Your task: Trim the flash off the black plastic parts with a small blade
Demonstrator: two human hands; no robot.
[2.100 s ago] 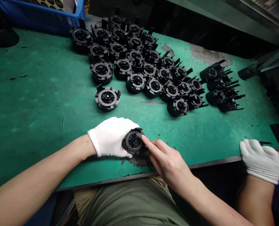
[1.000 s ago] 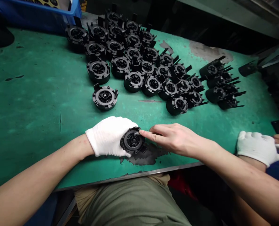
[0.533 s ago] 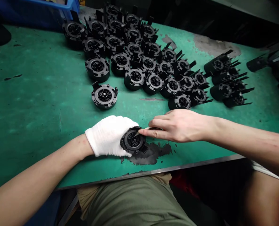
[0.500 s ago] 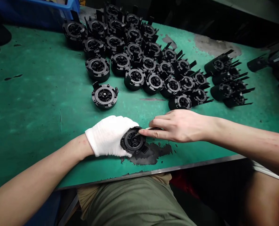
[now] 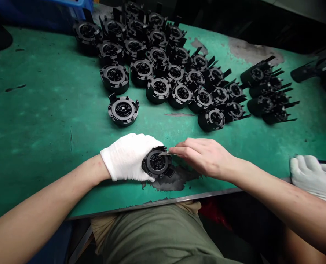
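My left hand (image 5: 132, 157), in a white glove, is closed around a round black plastic part (image 5: 156, 163) near the table's front edge. The part's ribbed face is turned up toward the camera. My bare right hand (image 5: 201, 156) pinches a thin pointed metal tool (image 5: 167, 153), whose tip reaches over the face of the part. Just beyond my left hand, a similar round black part (image 5: 123, 110) sits by itself on the green tabletop (image 5: 41, 121).
Several black housings (image 5: 158, 90) stand in rows across the back middle, and another group (image 5: 262, 104) stands at the right. A blue bin (image 5: 55, 13) is at the back left. Another person's gloved hand (image 5: 314, 178) rests at the right table edge.
My right hand has shifted and tilted, with its wrist lower, so more of the metal tool shows. Another person's gloved hand has appeared at the right edge. My left hand still grips the part.
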